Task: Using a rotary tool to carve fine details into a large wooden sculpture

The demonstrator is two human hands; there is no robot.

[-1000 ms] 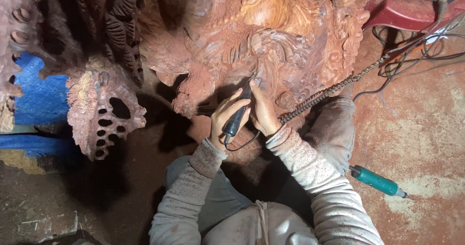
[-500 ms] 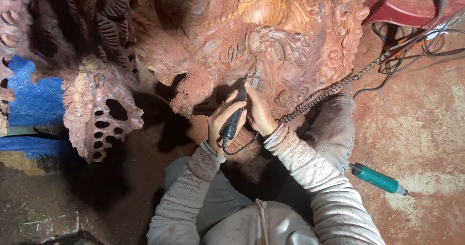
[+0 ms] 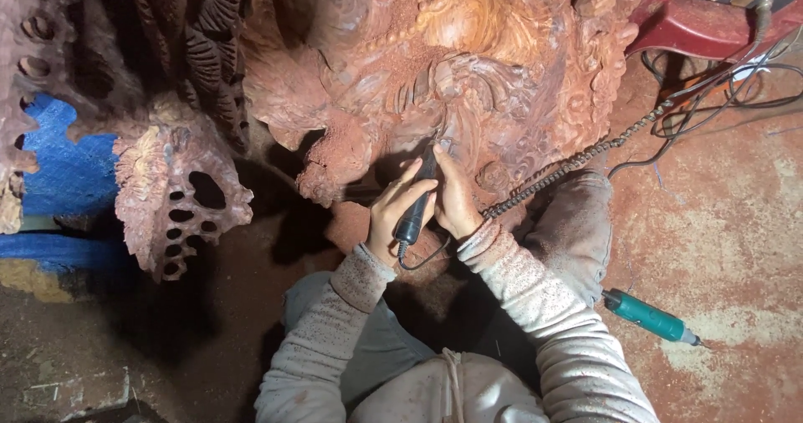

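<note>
Here, nearest first.
Sleeves: grey knit, dusted red, both reaching forward.
Left hand [image 3: 391, 214]: fingers curled tight round the black handpiece [image 3: 416, 210], thumb along its side.
Right hand [image 3: 456, 197]: fingers closed against the handpiece from the other side, fingertips [image 3: 438, 150] near the tool's tip.
Handpiece: between both hands, tilted, tip against the carved wood sculpture [image 3: 452, 80] just beyond the fingertips.
Flexible shaft [image 3: 577, 160]: runs away from the right wrist.
Teal tool [image 3: 651, 316]: on floor, well apart, right of the right forearm.
</note>
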